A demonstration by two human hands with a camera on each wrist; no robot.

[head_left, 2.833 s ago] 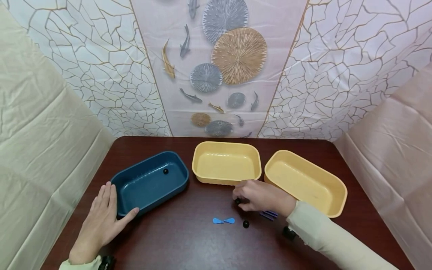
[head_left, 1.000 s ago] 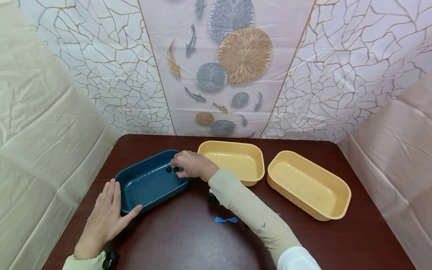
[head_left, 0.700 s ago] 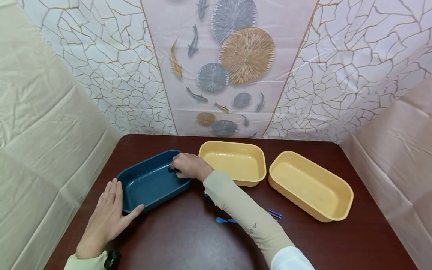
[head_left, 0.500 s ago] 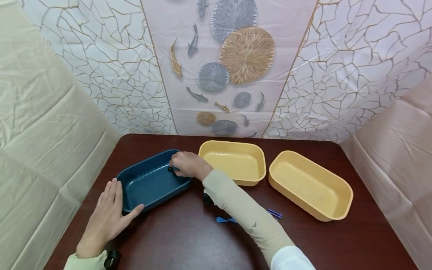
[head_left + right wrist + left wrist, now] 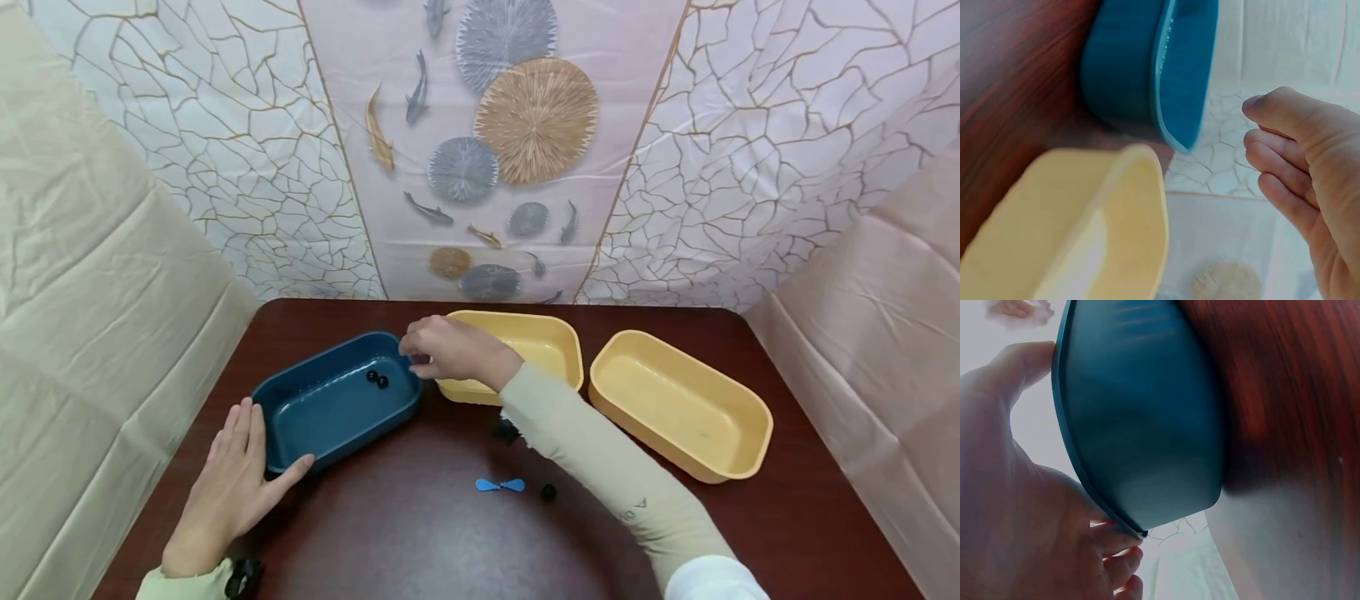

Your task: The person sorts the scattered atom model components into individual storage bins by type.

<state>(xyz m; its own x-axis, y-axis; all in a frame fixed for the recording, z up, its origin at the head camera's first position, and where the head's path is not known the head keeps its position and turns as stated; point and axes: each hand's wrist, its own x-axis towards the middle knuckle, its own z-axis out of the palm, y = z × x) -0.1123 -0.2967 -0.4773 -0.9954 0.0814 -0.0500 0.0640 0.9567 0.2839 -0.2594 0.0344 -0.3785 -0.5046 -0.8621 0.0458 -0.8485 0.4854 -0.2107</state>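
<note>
Where the dark table point(image 5: 390, 533) spreads leftward, a blue tray point(image 5: 322, 421) stands, its long axis slanting from near left to far right. The left hand point(image 5: 228, 492) lays straight fingers against its left end. The right hand point(image 5: 457, 348), down inside half a second ago, has drawn up beside the right end, fingers loosely bent, holding nothing. Two round black pieces point(image 5: 382, 382), one half-hidden then, lie together inside near that end.

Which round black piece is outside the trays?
The black piece on the table, beside the blue two-bladed piece; the other two lie in the blue tray.
</note>
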